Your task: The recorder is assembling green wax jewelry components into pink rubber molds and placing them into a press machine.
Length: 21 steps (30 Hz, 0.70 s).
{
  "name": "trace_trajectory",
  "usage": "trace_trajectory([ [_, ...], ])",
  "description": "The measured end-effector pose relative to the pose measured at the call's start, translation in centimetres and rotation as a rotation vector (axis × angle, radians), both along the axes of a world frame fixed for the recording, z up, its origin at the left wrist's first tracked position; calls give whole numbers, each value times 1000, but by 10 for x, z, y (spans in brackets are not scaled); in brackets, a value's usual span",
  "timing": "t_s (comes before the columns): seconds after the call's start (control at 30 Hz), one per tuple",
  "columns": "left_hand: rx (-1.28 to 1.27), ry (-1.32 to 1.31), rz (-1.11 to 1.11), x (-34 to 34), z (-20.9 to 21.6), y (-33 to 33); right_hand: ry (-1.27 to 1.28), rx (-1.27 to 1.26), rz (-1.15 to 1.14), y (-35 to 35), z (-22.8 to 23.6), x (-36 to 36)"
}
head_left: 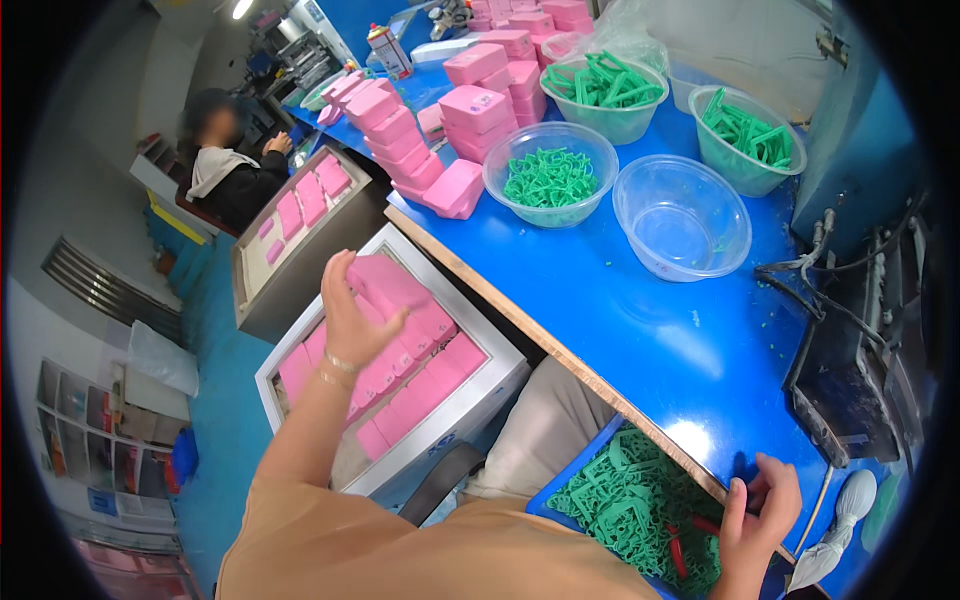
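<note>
At far left, a seated person (225, 165) in dark clothes with a pale hood works at a grey box (290, 235) holding a few pink cases. Nearer, a second white-rimmed box (480, 385) sits below the table edge, filled with flat pink cases (420, 375) laid in overlapping rows that run diagonally from lower left to upper right.

The left hand (352, 315) hovers over this box, wrist bent, fingers loosely spread and curled slightly downward. It holds nothing visible; whether the fingertips touch the cases beneath cannot be told.

In the middle, a blue table (640, 330) with a wooden edge runs diagonally. On it stand leaning stacks of pink cases (440, 140), then a clear bowl of small green parts (548, 178), an almost bare clear bowl (682, 220), and two pale green bowls (745, 140) holding longer green pieces.

Lower right, a blue tray (570, 480) on the person's lap holds a tangled heap of green plastic frames (630, 505), pointing every way, with red-handled cutters (690, 545) lying among them. The right hand (760, 510) rests at the tray's far side by the table edge, fingers curled together around something small and dark; what it grips is too hidden to tell.

At far right stands a dark machine (860, 350) with cables.
</note>
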<state>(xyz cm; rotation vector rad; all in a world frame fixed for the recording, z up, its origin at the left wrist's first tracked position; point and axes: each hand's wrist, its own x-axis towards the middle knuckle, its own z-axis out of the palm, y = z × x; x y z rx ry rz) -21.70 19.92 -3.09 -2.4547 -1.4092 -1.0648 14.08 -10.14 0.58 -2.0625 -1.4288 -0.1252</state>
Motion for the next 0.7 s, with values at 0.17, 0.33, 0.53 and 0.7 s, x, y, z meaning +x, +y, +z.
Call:
trace_trajectory([
  [0.17,-109,-401,-788,95,56,-88,972,164,269,15,12,-25],
  [0.33,-163,-278,-1359,175,90,-153,1266,38,741,36,40,-44],
  [0.53,-720,-136,-1197,202,86,-200,1211,512,588,6,45,-34],
  [0.7,-1170,-380,-1319,221,78,-214,1285,597,434,-10,45,-31],
])
